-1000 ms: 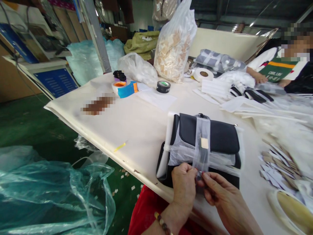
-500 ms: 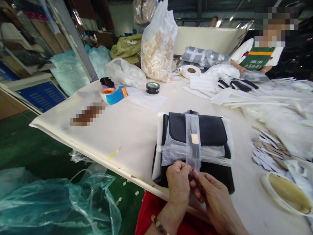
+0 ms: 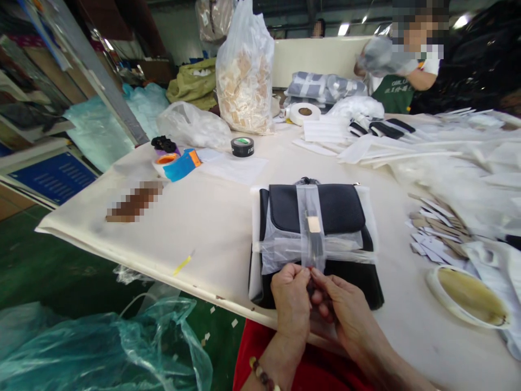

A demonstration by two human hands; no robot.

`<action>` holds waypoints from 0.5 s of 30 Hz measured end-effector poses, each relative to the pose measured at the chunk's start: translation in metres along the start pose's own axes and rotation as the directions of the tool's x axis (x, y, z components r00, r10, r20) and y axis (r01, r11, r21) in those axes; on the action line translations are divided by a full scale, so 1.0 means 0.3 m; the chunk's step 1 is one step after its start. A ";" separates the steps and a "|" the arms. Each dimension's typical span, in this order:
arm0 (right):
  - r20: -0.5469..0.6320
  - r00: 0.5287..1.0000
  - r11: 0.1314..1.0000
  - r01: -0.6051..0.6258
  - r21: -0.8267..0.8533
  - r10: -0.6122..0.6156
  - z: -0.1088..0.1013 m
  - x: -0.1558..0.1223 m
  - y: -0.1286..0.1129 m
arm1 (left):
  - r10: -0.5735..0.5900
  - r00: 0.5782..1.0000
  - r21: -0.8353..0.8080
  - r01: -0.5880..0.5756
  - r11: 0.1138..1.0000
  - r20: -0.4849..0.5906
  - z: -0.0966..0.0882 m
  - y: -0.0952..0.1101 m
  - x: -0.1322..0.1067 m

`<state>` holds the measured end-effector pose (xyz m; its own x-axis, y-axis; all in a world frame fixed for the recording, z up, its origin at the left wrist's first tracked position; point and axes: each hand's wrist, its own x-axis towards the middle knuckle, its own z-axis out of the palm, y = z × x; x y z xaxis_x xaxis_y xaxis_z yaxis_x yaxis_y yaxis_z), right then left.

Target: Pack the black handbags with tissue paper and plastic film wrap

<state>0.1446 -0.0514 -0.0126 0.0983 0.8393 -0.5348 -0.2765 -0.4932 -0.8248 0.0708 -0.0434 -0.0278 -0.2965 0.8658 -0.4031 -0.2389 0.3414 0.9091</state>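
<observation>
A black handbag (image 3: 348,209) lies on the white-covered table, its flap on the far side. A translucent wrapping strip (image 3: 303,209) runs down over the flap and its gold-coloured clasp (image 3: 313,224); another strip crosses the bag sideways. At the bag's near edge my left hand (image 3: 291,296) is closed in a pinch, its fingertips meeting those of my right hand (image 3: 340,298), closed too. Something small and dark shows between the fingers, close to the strip's lower end, but the fingers mostly hide it and I cannot make it out.
Left of the bag stand a black tape roll (image 3: 242,146) and a blue-and-orange tape roll (image 3: 179,164). Paper and card strips (image 3: 439,228) and a shallow dish (image 3: 468,296) lie to the right. A full plastic bag (image 3: 245,76) stands behind. Across the table, a person (image 3: 393,89) handles a clear bag.
The view has shifted slightly, so the table things sit further left. My hands keep their pinch at the bag's near edge. The person opposite has raised a clear plastic bag.
</observation>
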 end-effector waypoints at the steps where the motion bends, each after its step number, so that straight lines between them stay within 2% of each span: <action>1: 0.000 1.000 1.000 -0.007 0.006 0.007 -0.002 0.004 0.001 | -0.006 1.000 -0.006 0.006 1.000 0.001 0.000 0.003 -0.001; 10: 0.012 0.999 0.999 -0.045 -0.006 0.045 -0.012 0.016 -0.003 | -0.026 1.000 -0.055 0.027 0.998 0.011 0.000 0.011 0.002; 15: 0.030 1.000 0.999 -0.002 -0.032 0.003 -0.005 0.004 -0.004 | -0.034 0.999 -0.075 0.035 0.997 0.012 0.001 0.019 -0.004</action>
<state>0.1465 -0.0501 -0.0125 0.0691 0.8443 -0.5315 -0.2461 -0.5018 -0.8292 0.0700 -0.0425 -0.0220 -0.2770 0.8580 -0.4327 -0.3180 0.3430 0.8838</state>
